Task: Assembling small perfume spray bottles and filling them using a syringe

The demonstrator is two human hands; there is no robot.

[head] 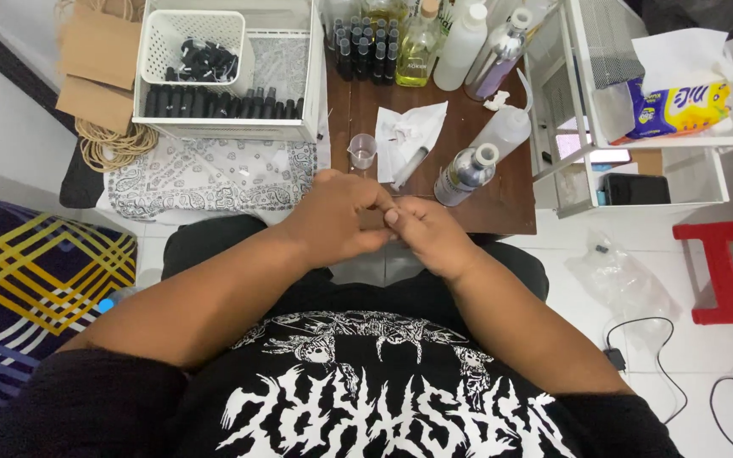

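Your left hand [332, 220] and right hand [430, 233] meet fingertip to fingertip at the surface [468, 203] edge, close to your body for control. You pinch something tiny; I cannot tell what.

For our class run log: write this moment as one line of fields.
left hand: fingers meet right hand | held item: cannot tell | nearest: small clear cup, syringe | surface: wooden table

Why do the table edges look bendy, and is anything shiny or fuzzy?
In the head view, the wide lens bows the wooden table and the white basket near the picture's edges; bright light glints on the silver bottle; the left hand and right hand look sharp, with only soft shadows.
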